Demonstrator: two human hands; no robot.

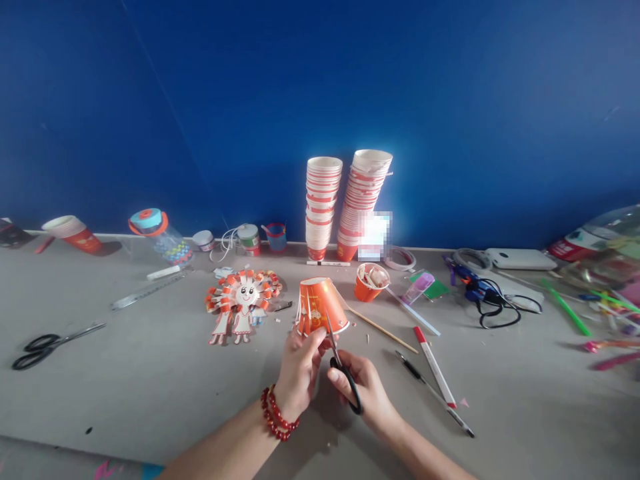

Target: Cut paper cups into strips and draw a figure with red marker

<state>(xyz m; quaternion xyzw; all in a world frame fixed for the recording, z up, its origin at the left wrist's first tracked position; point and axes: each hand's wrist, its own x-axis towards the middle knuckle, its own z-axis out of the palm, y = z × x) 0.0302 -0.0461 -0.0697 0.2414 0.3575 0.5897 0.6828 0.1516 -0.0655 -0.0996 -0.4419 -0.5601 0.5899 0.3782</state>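
**Orange paper cup (320, 303) held by its rim, scissors (338, 363) laid along its wall**

From my seat far off I have only the head view to go by. In it, the left hand (299, 373) is closed on the cup at its wide rim, thumb on the near side, and the cup tilts just beyond those fingers with its narrow base pointing up and away. Slits run from the rim towards the base on the side over the left hand, leaving thin strips (303, 313).

The right hand (367, 387) is wrapped around the black handles of the scissors, just beside the left. The blades reach past the left thumb onto the cup's wall; at this angle I can't tell how far apart they are.

I judge the cup to be very light and fairly stiff where the wall is whole, but floppy along the strips, which could bend or tear under a squeeze. The printed surface may be a little slick. I'd take hold at the uncut rim or the firm base, pinching gently so the wall doesn't buckle.

Beyond the left hand, to its left, lies a paper doll (245, 308) with a curled orange fringe. Ahead of the right hand stands a small orange cup (367, 291) of scraps; to that hand's right lie a red-capped marker (435, 367) and a pen (434, 392).
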